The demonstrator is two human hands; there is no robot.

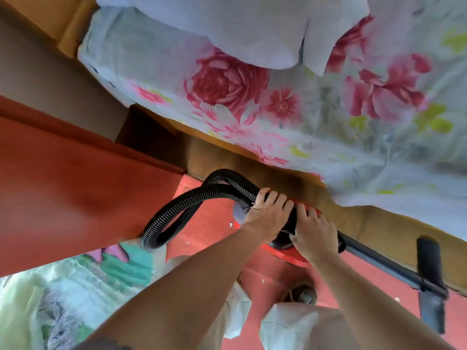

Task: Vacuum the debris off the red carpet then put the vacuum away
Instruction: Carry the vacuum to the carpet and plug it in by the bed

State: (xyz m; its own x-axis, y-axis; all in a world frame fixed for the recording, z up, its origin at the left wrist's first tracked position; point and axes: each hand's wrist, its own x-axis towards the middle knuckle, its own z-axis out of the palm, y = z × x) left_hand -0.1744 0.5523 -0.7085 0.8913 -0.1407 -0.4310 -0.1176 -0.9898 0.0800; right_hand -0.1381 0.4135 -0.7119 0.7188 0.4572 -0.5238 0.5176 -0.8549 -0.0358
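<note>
Nearest cloth: a floral cloth (75,286) lies low on the left. A white cloth (285,324) lies between the forearms.
Floor: the red carpet (214,233) carries small white specks of debris (230,224), some left of the machine and a few toward the right.
Task stage: by my reading the vacuuming is not done, since specks show on the pile.
Vacuum: the vacuum (285,253) is a red canister with a black top. It sits on the carpet just beside the bed, directly under both hands.
Left hand: the left hand (267,214) has its fingers (271,198) curled over the end of the hose (177,210) where it joins the canister top.
Right hand: the right hand (317,234) has its fingers bent over the black top, gripping it. What lies under the palm is hidden.
Hose: black and ribbed, it loops away to the left and doubles back on itself.
Key relation: the wand (379,256) runs from the canister out to the right, its long axis following the bed's edge. The floor head (429,281) sits at its far end, well apart from both hands. The right hand is the nearer one and looks best placed to take the wand.
Container: the canister is closed, so what it holds cannot be told.
Bed edge: a brown bed frame (379,223) stands just behind the wand.
Farthest: a floral sheet (328,122) covers the bed, with a pale pillow (240,26) lying on it.
</note>
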